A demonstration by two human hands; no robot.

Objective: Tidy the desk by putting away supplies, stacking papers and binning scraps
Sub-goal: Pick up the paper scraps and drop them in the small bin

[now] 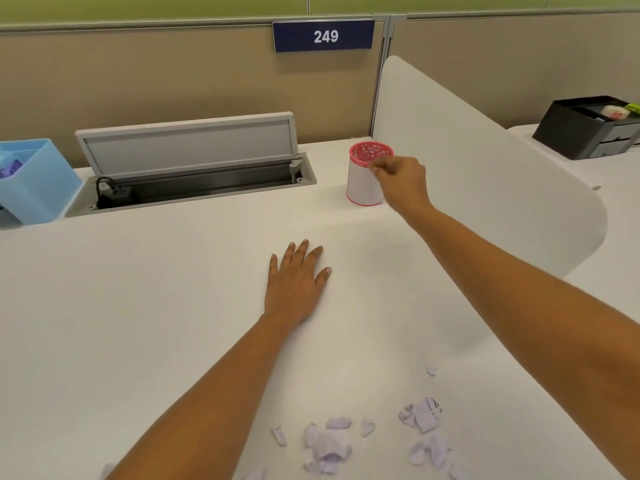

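A small round bin (363,183) with white walls and a pink perforated rim stands at the far right of the white desk (156,306). My right hand (401,181) hovers at its rim, fingertips pinched together; whether a scrap is between them I cannot tell. My left hand (298,282) lies flat on the desk, fingers spread, holding nothing. Several torn pale-purple paper scraps (329,445) lie at the near edge, with a crumpled printed piece (424,414) to their right.
A light-blue organiser box (38,181) stands at the far left. An open grey cable hatch (187,168) with a plug inside sits at the back. A white curved divider (485,168) bounds the right side. A black drawer organiser (588,131) stands on the neighbouring desk.
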